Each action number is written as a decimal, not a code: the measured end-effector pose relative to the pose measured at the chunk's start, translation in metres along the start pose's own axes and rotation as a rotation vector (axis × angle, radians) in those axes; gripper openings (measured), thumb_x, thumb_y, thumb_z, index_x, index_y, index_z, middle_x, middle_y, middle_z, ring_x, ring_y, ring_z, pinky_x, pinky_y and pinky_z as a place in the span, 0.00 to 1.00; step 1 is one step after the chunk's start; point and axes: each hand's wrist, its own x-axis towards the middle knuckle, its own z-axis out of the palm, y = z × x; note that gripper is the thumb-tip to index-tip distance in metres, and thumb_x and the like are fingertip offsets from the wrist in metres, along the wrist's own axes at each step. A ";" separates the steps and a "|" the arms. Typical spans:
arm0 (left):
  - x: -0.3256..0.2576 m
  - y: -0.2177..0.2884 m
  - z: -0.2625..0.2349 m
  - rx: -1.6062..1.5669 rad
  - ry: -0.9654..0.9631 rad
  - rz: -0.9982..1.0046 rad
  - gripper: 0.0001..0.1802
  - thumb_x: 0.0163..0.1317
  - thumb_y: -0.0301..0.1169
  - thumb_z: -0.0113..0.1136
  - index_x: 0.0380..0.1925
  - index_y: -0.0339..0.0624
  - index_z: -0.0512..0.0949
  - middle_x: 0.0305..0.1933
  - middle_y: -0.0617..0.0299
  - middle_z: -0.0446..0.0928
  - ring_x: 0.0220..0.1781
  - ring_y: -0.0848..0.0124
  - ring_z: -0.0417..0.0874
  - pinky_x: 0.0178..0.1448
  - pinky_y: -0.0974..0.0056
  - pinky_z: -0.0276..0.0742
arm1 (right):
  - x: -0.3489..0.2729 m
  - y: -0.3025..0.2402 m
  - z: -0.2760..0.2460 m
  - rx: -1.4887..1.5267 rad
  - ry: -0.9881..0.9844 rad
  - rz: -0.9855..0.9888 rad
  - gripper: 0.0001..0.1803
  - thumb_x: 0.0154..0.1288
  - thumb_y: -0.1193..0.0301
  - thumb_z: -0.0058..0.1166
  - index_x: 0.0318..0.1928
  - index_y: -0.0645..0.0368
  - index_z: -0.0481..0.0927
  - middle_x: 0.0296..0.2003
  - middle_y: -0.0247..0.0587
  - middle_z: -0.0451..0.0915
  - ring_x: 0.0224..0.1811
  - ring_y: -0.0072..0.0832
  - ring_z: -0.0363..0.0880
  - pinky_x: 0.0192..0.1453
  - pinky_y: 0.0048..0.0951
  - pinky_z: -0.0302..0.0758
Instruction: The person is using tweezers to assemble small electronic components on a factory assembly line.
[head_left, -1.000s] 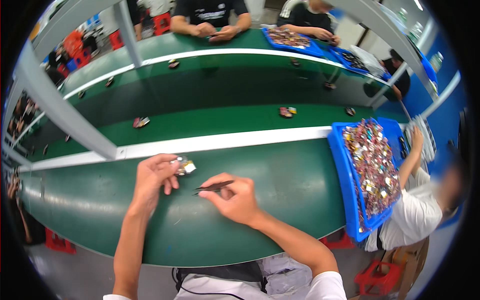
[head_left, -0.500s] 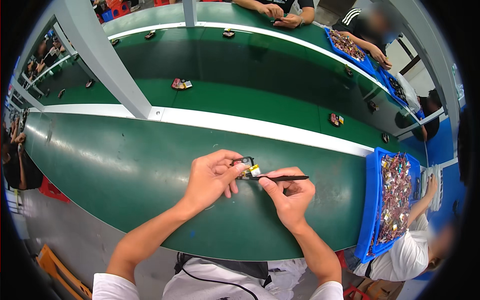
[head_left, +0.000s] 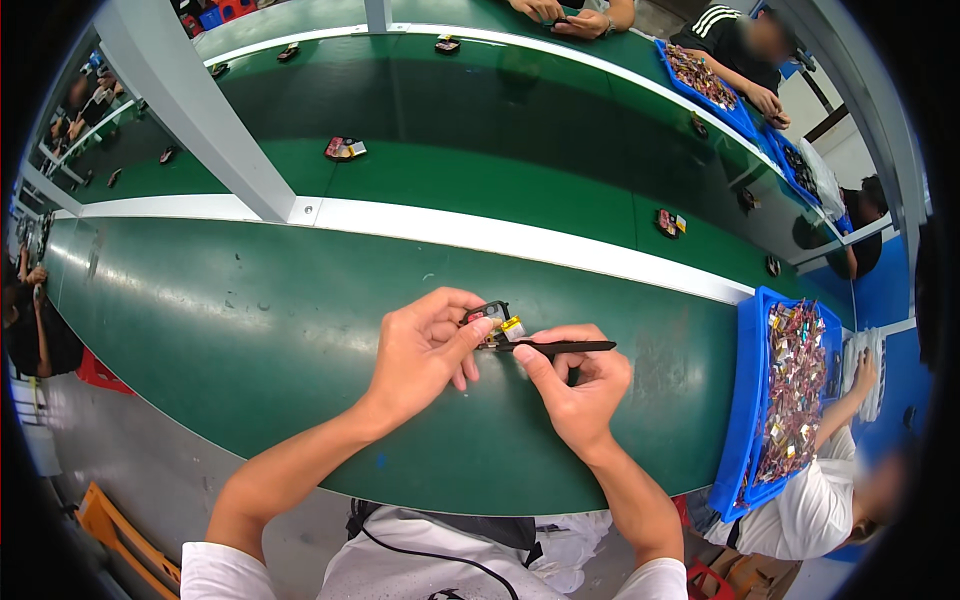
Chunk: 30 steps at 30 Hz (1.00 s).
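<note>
My left hand is closed on a small black plastic housing with a ring-like open frame, held up over the green table. Inside the housing sits a silver battery with yellow tape, beside reddish parts partly covered by my thumb. My right hand grips slim black tweezers between thumb and fingers. Their working end points left and meets the housing just below the battery; the exact contact is too small to make out.
A blue tray heaped with wired batteries stands at the table's right end. Beyond a white rail runs a dark green belt carrying several similar housings. A grey post rises at left. Co-workers sit across the belt and to the right.
The view has shifted slightly, moving the belt and its housings up in the picture. Both hands keep their grips, and the tweezers stay at the housing, now lying a little more level.
</note>
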 end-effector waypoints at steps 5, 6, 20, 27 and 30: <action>0.000 0.001 0.001 -0.001 0.002 0.003 0.12 0.73 0.22 0.59 0.52 0.26 0.75 0.37 0.52 0.83 0.24 0.72 0.84 0.23 0.70 0.78 | 0.000 -0.001 0.000 -0.044 0.034 -0.013 0.09 0.57 0.79 0.76 0.37 0.61 0.88 0.14 0.22 0.71 0.14 0.07 0.59 0.19 0.18 0.49; -0.001 0.001 0.001 -0.014 0.001 0.002 0.12 0.73 0.22 0.59 0.52 0.26 0.75 0.37 0.52 0.82 0.24 0.71 0.84 0.23 0.70 0.79 | 0.000 -0.001 -0.001 -0.046 0.035 -0.014 0.09 0.57 0.79 0.76 0.37 0.61 0.88 0.14 0.22 0.71 0.14 0.07 0.59 0.19 0.18 0.49; 0.000 0.000 0.001 0.000 -0.023 -0.022 0.11 0.73 0.23 0.59 0.50 0.26 0.78 0.37 0.53 0.84 0.23 0.74 0.82 0.22 0.71 0.75 | 0.006 -0.004 -0.004 0.214 -0.065 0.246 0.07 0.63 0.80 0.71 0.39 0.64 0.86 0.19 0.19 0.73 0.18 0.04 0.59 0.21 0.15 0.50; -0.001 -0.003 0.001 0.025 -0.019 -0.017 0.12 0.73 0.24 0.61 0.51 0.27 0.80 0.34 0.56 0.84 0.22 0.76 0.81 0.23 0.71 0.73 | 0.006 -0.005 -0.004 0.220 -0.086 0.280 0.07 0.63 0.81 0.70 0.40 0.64 0.85 0.20 0.19 0.73 0.18 0.04 0.59 0.21 0.15 0.51; -0.001 0.001 0.004 0.050 -0.020 -0.012 0.12 0.72 0.23 0.62 0.52 0.27 0.80 0.34 0.56 0.84 0.23 0.76 0.81 0.23 0.71 0.74 | 0.005 -0.002 -0.004 0.248 -0.074 0.291 0.07 0.64 0.80 0.70 0.41 0.64 0.85 0.20 0.19 0.73 0.19 0.04 0.59 0.22 0.15 0.51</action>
